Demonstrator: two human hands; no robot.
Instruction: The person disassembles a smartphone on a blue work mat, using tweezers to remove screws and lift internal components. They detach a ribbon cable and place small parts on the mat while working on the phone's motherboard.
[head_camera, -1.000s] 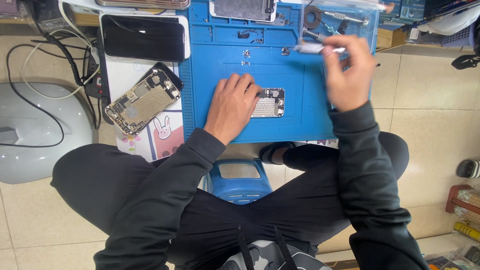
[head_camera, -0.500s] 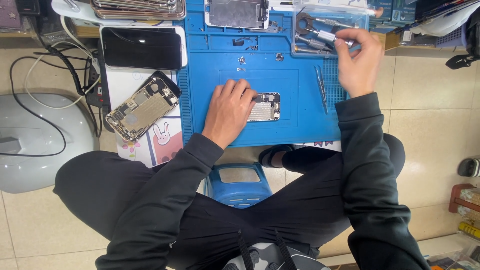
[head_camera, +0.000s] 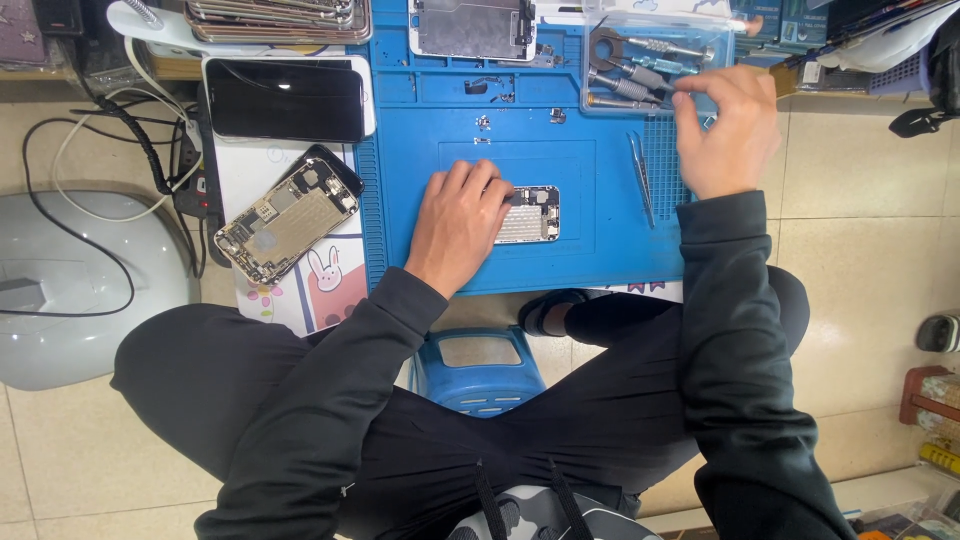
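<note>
Opened phone (head_camera: 528, 214) under left hand (head_camera: 458, 226)

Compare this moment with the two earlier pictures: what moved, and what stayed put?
The right hand let go of the white tool it held over the mat and moved up to the clear tool tray, fingers now among the screwdrivers. Tweezers now lie on the mat. The left hand stayed pressed on the opened phone.

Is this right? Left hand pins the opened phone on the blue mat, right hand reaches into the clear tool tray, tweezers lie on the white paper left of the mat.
One slip: the tweezers lie on the blue mat, right of the opened phone, not on the paper. The head view shows it. The left hand does pin that phone, and the right hand is at the clear tool tray.
</note>
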